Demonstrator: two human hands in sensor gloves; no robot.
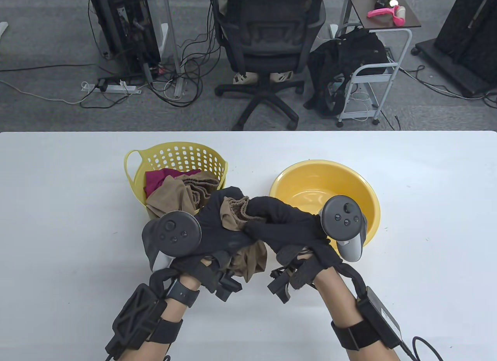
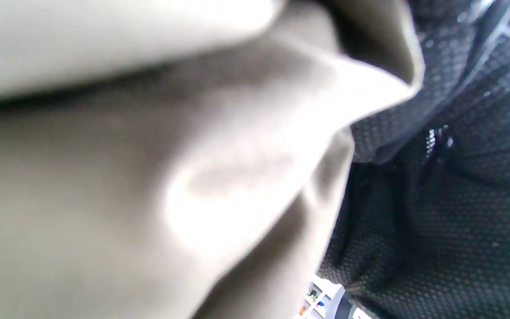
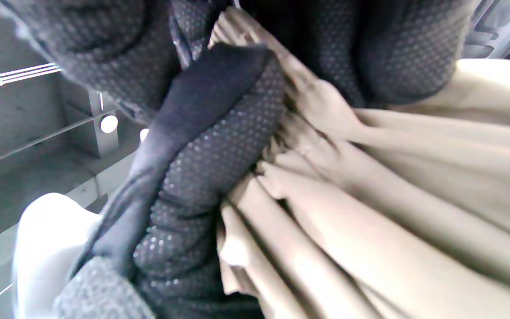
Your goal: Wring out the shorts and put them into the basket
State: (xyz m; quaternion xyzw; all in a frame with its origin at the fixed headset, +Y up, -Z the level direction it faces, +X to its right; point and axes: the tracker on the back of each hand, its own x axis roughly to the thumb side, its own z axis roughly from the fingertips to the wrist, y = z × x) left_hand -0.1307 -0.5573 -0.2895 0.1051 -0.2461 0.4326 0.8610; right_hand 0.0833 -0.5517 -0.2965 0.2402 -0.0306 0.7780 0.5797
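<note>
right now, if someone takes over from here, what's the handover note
Left hand: grips one end of the tan shorts.
Right hand: grips the other end; the cloth is bunched between both hands above the table.
Yellow basket: rear left, already holds tan and dark red cloth.
Yellow basin: right of the basket, nothing visible in it.
Done: shorts lifted and gripped for wringing.
Left: finish the wringing, then drop the shorts into the basket.
</note>
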